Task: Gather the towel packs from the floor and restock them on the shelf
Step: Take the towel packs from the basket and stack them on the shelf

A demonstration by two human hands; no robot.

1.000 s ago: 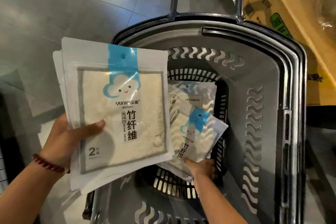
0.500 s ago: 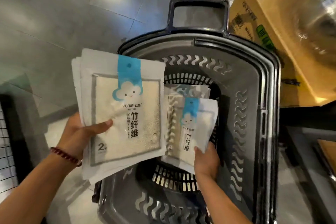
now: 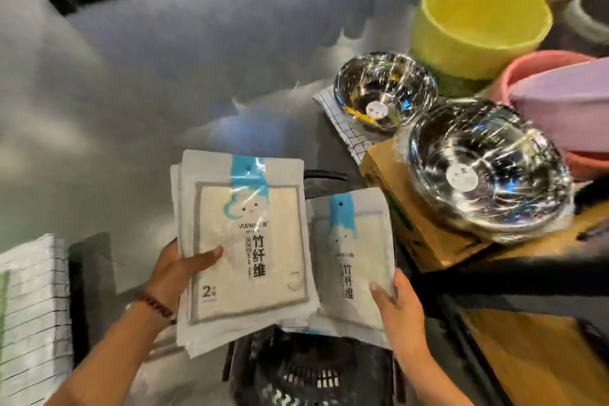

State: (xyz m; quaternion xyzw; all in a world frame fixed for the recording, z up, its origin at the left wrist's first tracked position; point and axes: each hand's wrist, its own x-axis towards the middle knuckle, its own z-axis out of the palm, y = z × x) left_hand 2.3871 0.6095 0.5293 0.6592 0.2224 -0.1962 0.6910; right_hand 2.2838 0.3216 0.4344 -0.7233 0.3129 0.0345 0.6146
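Note:
My left hand [image 3: 179,273] grips a stack of white towel packs [image 3: 244,250] with a blue cloud label, thumb across the front. Right beside the stack, my right hand [image 3: 395,303] holds another towel pack [image 3: 351,257] by its lower right edge. Both are raised above the dark plastic basket [image 3: 313,372], whose inside is mostly hidden behind the packs. The basket's handle [image 3: 324,175] peeks out above the packs.
A cardboard box [image 3: 412,227] at the right carries wrapped steel bowls [image 3: 487,168]; a smaller steel bowl [image 3: 384,92], a yellow tub [image 3: 478,23] and pink basins [image 3: 560,92] lie beyond. A wooden shelf board [image 3: 543,356] is at lower right. Grey tiled floor [image 3: 131,92] spreads to the left.
My right hand has lifted its towel pack out of the basket, up beside the left stack. The view has swung upward and right, bringing the bowls and tubs into sight.

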